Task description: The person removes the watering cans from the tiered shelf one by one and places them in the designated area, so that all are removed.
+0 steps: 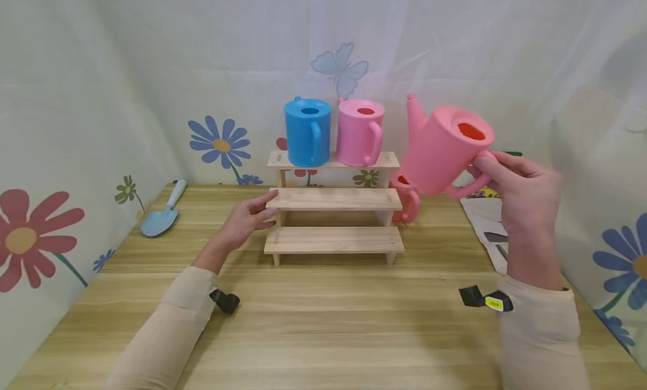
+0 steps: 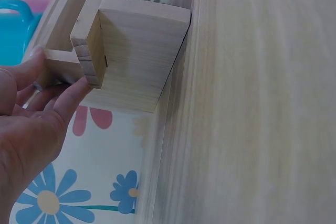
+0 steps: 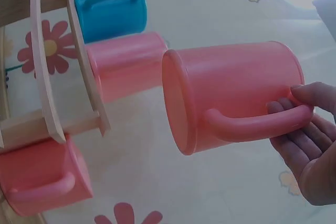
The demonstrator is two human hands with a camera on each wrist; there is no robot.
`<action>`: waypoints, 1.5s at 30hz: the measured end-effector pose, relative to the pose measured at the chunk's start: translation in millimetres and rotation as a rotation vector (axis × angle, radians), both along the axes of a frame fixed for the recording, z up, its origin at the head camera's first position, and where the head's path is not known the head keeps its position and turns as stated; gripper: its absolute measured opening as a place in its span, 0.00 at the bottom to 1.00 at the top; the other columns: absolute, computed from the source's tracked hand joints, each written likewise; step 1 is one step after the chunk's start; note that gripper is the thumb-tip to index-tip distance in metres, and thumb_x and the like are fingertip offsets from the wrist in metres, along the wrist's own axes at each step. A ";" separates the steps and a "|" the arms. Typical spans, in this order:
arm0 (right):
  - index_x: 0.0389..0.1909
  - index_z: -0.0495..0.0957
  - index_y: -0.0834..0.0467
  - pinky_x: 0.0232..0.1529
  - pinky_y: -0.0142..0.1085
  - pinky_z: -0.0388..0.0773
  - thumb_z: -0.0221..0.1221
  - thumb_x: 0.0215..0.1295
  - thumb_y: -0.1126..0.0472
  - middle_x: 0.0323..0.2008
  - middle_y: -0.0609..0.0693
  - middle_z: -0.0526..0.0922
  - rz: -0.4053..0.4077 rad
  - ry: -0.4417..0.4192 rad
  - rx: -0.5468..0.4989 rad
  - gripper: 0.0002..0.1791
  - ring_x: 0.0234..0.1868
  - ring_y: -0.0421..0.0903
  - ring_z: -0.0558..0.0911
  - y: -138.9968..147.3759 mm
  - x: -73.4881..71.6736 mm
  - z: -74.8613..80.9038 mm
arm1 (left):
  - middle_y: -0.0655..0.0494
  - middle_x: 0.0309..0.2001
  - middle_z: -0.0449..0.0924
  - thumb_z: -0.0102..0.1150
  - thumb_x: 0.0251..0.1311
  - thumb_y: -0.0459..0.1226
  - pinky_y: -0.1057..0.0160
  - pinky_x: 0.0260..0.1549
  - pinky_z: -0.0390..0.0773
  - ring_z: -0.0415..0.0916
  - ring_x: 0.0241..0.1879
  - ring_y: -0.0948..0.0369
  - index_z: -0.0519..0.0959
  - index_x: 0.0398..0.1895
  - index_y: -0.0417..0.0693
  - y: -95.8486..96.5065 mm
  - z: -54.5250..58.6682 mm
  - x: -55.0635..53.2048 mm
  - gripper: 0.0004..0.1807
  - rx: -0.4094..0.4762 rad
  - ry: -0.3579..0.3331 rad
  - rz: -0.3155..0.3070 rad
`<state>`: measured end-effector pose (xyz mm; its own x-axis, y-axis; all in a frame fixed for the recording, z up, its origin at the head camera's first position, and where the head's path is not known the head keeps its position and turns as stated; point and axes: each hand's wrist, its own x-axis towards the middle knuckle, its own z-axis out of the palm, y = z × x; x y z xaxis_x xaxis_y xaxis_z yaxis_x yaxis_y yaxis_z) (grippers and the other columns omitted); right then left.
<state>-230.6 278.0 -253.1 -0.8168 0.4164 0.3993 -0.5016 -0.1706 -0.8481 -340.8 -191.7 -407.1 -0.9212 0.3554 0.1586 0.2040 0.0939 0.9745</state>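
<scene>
Our right hand (image 1: 523, 190) grips a tilted coral-pink, round plastic watering can (image 1: 440, 148) midair beside the pale wooden 3-tier stand (image 1: 336, 199) our left hand (image 1: 245, 218) pinches; we should level the can, clear of the light-pink plastic can (image 1: 354, 137) beyond.

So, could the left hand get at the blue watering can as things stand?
Probably yes: the left hand holds only the wooden stand, and nothing visible blocks its way to the blue watering can.
</scene>
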 end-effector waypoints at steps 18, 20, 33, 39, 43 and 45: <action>0.49 0.88 0.56 0.37 0.26 0.80 0.76 0.51 0.47 0.35 0.44 0.86 -0.344 -0.338 0.250 0.25 0.42 0.42 0.78 42.4 -60.8 -53.7 | 0.46 0.77 0.53 0.57 0.71 0.36 0.38 0.59 0.70 0.62 0.69 0.45 0.61 0.76 0.44 0.1 -0.2 0.6 0.32 0.011 -0.001 -0.004; 0.51 0.87 0.54 0.39 0.27 0.79 0.74 0.53 0.44 0.38 0.43 0.86 -0.364 -0.393 0.278 0.27 0.45 0.40 0.76 46.0 -67.4 -62.9 | 0.45 0.77 0.53 0.57 0.71 0.36 0.38 0.59 0.70 0.62 0.69 0.45 0.61 0.76 0.44 0.3 -0.6 0.7 0.32 0.011 -0.002 -0.004; 0.58 0.83 0.54 0.47 0.30 0.80 0.68 0.58 0.39 0.51 0.49 0.84 -0.356 -0.592 0.357 0.32 0.47 0.42 0.74 52.7 -94.8 -107.3 | 0.46 0.77 0.52 0.57 0.72 0.36 0.38 0.60 0.69 0.61 0.70 0.45 0.61 0.77 0.45 0.0 0.6 1.3 0.32 0.007 0.002 -0.012; 0.58 0.83 0.56 0.49 0.32 0.79 0.68 0.60 0.41 0.54 0.52 0.83 -0.325 -0.650 0.355 0.31 0.49 0.45 0.76 46.2 -102.1 -122.7 | 0.46 0.77 0.53 0.58 0.71 0.38 0.37 0.60 0.69 0.61 0.71 0.46 0.61 0.77 0.47 -0.1 0.5 1.7 0.33 0.001 0.008 -0.005; 0.56 0.84 0.58 0.42 0.30 0.74 0.69 0.60 0.43 0.46 0.50 0.84 -0.344 -0.647 0.382 0.29 0.47 0.45 0.76 41.9 -107.5 -132.0 | 0.47 0.77 0.54 0.59 0.71 0.38 0.37 0.60 0.69 0.61 0.70 0.46 0.61 0.77 0.47 0.2 0.6 1.7 0.33 0.001 0.001 0.000; 0.55 0.84 0.58 0.41 0.30 0.73 0.69 0.60 0.43 0.45 0.49 0.85 -0.345 -0.647 0.378 0.28 0.46 0.44 0.76 40.3 -109.9 -135.6 | 0.47 0.77 0.54 0.59 0.71 0.37 0.37 0.60 0.69 0.61 0.70 0.46 0.62 0.76 0.46 0.6 0.8 1.7 0.33 0.004 -0.003 0.001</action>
